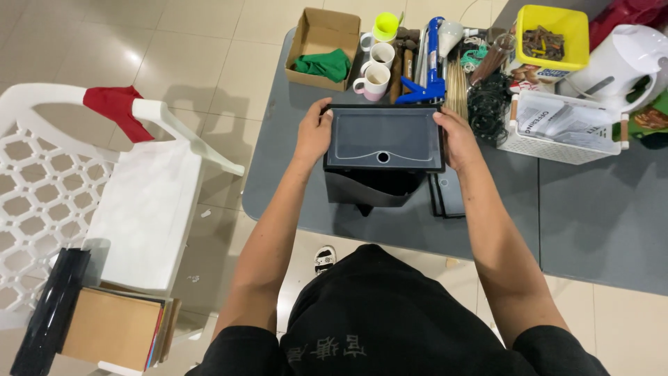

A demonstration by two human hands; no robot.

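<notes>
Left hand point(313, 136) | clasps the left edge of the black box point(383, 154) | right hand point(459, 139) | clasps the right edge, so you keep the lid level | box rests on the grey table point(598, 216), in front of the mugs point(376, 66) and blue caulking gun point(430, 66).
</notes>
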